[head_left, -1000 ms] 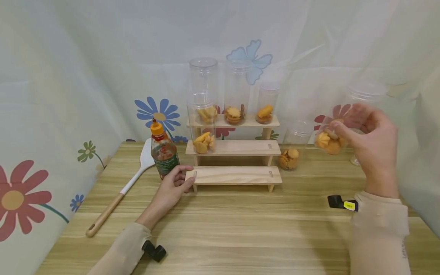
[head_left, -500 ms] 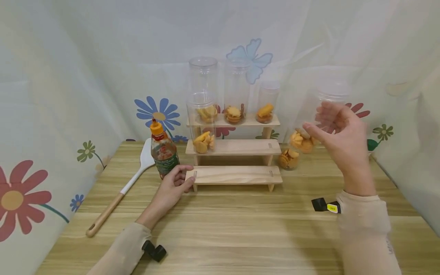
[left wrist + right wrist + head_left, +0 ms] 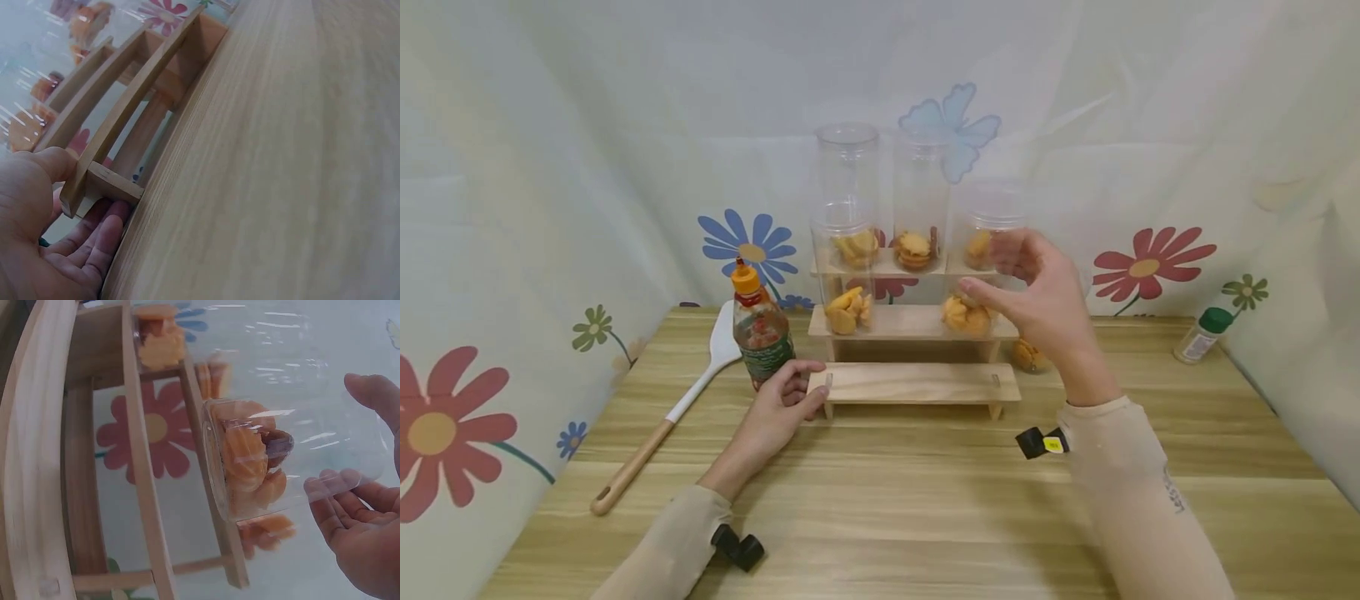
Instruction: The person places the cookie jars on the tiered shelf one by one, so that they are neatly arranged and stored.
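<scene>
A three-tier wooden stand [image 3: 917, 383] rises in steps on the table. My left hand [image 3: 781, 398] grips the left end of its lowest step, with the thumb on the board and fingers at the leg in the left wrist view. In my right hand [image 3: 1037, 287] is a clear plastic jar [image 3: 250, 456] of cookies, its base close over the right part of the middle step. Another cookie jar [image 3: 847, 310] stands at that step's left. Along the top step are two tall jars [image 3: 917, 246] and a smaller jar [image 3: 979, 248], partly covered by the held jar.
Right of the stand, a cookie jar [image 3: 1027, 354] is mostly hidden behind my right hand. A sauce bottle [image 3: 762, 337] and a white turner [image 3: 636, 462] with a wooden handle are at the left. A green-capped shaker [image 3: 1202, 335] stands far right, before a flowered curtain [image 3: 1150, 167].
My right hand has carried the jar leftward from the table's right side to the middle step, uncovering the green-capped shaker. The left hand keeps its hold on the stand.
</scene>
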`<state>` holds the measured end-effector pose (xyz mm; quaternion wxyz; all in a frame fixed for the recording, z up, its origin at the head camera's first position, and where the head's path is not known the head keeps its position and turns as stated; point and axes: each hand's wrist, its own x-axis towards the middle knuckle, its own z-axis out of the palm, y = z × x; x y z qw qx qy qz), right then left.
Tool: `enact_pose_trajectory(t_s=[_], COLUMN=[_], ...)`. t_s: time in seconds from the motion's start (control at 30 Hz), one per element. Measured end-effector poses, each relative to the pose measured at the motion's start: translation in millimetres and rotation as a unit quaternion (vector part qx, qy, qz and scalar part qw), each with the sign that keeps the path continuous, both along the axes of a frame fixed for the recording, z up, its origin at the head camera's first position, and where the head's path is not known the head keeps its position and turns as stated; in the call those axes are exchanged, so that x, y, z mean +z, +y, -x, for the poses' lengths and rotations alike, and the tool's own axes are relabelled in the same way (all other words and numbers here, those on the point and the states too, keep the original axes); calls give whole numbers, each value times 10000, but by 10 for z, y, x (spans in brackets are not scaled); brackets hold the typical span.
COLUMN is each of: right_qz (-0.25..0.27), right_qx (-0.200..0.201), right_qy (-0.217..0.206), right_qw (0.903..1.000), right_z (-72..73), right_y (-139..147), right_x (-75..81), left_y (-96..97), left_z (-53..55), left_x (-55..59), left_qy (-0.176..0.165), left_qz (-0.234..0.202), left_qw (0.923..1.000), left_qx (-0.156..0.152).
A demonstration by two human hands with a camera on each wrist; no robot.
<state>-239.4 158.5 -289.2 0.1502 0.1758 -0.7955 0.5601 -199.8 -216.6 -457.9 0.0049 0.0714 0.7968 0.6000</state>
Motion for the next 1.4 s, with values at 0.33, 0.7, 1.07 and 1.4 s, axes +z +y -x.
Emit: enact_pose_trajectory(t_s=[0.33, 0.7, 1.07, 1.4], right_qz=[29, 20, -388, -563], right_qx=[190, -61, -431, -513], right_qy=[-288, -472, -327, -394], right_qw=[9994, 9989, 9978, 9963], right_z=[262, 282, 290, 288], right_y=[-453, -654, -696, -691], right_x=[-178, -345, -388, -453], left_y=[7, 17, 4, 13], left_z=[-10, 6, 20, -6], left_x=[-43, -51, -29, -10], left_qy=[-52, -6, -6, 68], left_qz=[-20, -16, 66, 162], left_qw=[10000, 10000, 10000, 9998], left_qx=[19, 10, 36, 40])
